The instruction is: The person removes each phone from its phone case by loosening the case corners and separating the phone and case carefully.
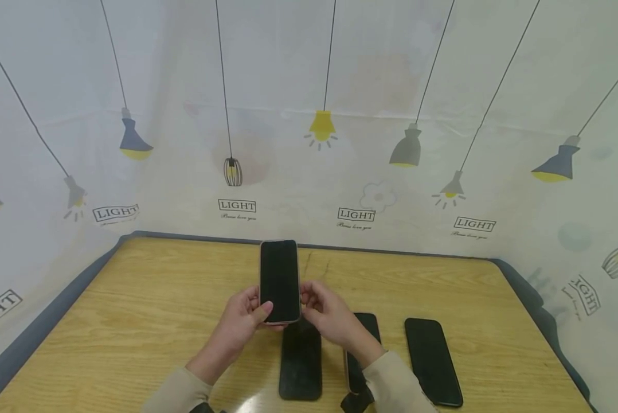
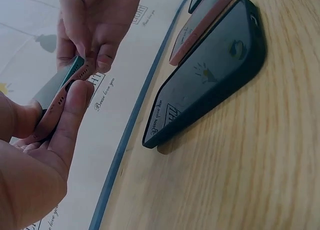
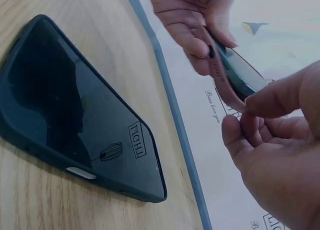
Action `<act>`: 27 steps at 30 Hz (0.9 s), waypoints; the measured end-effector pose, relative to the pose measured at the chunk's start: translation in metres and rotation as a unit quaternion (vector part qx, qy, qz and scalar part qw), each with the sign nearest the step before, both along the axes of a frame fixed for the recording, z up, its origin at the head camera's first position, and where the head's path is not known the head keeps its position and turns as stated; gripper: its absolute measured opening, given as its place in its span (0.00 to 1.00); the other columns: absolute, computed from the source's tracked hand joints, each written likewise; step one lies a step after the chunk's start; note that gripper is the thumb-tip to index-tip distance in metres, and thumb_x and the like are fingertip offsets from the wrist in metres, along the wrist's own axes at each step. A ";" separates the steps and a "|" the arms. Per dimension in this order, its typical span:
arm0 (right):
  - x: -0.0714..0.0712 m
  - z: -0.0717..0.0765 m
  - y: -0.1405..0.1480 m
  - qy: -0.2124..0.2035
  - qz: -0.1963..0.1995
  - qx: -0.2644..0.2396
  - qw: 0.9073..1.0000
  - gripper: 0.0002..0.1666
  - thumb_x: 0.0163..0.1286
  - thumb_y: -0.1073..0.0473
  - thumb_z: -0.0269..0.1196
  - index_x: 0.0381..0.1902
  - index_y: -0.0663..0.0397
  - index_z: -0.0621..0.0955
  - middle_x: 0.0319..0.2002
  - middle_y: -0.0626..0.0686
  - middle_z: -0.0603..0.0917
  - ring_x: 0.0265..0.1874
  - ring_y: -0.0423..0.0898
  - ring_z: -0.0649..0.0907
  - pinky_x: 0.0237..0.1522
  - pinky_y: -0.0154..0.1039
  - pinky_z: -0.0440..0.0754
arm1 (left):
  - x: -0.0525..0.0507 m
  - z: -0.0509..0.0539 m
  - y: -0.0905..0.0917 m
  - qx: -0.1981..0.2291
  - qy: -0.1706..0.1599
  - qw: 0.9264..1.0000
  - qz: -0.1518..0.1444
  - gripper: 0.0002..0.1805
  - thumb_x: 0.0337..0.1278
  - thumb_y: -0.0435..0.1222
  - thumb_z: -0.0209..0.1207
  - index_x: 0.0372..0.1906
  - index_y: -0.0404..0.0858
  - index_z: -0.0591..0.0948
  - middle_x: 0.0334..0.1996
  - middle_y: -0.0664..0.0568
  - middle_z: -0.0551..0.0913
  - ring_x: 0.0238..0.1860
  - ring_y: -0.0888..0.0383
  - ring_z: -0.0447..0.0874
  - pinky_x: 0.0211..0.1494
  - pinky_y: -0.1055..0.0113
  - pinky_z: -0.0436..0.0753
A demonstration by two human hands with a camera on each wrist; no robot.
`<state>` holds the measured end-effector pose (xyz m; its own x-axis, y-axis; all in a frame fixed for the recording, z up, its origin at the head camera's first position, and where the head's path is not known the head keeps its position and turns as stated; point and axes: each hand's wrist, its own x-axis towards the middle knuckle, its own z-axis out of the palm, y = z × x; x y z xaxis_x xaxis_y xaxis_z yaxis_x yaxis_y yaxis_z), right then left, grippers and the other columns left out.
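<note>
In the head view my left hand (image 1: 239,321) holds a smartphone (image 1: 280,278) upright above the table, its dark screen facing me and the thumb over the lower left of the screen. A pink phone case (image 3: 219,80) sits round the phone. At the lower right corner, my right hand (image 1: 335,315) pinches the case edge between thumb and fingers. Both wrist views show the pink rim standing partly away from the phone's green side (image 3: 231,72) at this corner. The left fingers support the case from behind and below.
Directly below the hands lies a dark-cased phone (image 1: 301,367) on the wooden table (image 1: 175,281). A pink-edged phone (image 1: 369,324) is partly hidden under my right forearm, and another dark phone (image 1: 433,361) lies farther right. A printed cloth (image 1: 288,189) hangs behind the table.
</note>
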<state>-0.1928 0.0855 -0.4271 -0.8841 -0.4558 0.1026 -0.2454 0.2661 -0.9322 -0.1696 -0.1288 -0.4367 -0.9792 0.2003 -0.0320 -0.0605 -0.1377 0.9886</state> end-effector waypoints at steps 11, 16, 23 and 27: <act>-0.003 0.001 -0.001 -0.079 -0.035 -0.044 0.995 0.19 0.74 0.63 0.63 0.59 0.66 0.77 0.44 0.56 0.78 0.40 0.47 0.78 0.46 0.41 0.81 | -0.001 -0.001 0.005 -0.038 0.022 0.999 0.015 0.18 0.77 0.23 0.49 0.64 0.18 0.69 0.54 0.25 0.82 0.48 0.45 0.90 0.46 0.57 0.90; -0.004 -0.003 -0.004 -0.080 -0.051 -0.047 0.994 0.20 0.71 0.61 0.68 0.56 0.65 0.78 0.42 0.56 0.78 0.38 0.47 0.77 0.42 0.36 0.78 | -0.002 -0.004 0.007 -0.050 0.022 0.998 0.023 0.17 0.75 0.23 0.51 0.62 0.20 0.71 0.52 0.26 0.84 0.46 0.46 0.91 0.45 0.58 0.90; -0.005 -0.006 -0.007 -0.070 -0.049 -0.053 0.995 0.19 0.68 0.65 0.69 0.53 0.67 0.76 0.39 0.56 0.80 0.34 0.45 0.78 0.38 0.35 0.79 | -0.003 -0.005 0.007 -0.067 0.027 0.997 0.038 0.15 0.73 0.24 0.56 0.59 0.21 0.74 0.48 0.28 0.86 0.45 0.46 0.91 0.44 0.57 0.90; -0.005 -0.005 -0.006 -0.063 -0.035 -0.040 0.997 0.17 0.69 0.66 0.68 0.51 0.67 0.77 0.34 0.53 0.79 0.29 0.44 0.79 0.34 0.41 0.83 | -0.001 -0.004 0.007 -0.086 0.024 0.995 0.053 0.15 0.71 0.25 0.59 0.58 0.23 0.76 0.47 0.31 0.87 0.46 0.45 0.91 0.45 0.57 0.90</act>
<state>-0.1981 0.0792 -0.4318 -0.9214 -0.3879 0.0218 -0.1080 0.2020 -0.9734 -0.1710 -0.1218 -0.4412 -0.9958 0.0915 -0.0100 -0.0073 0.0300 0.9995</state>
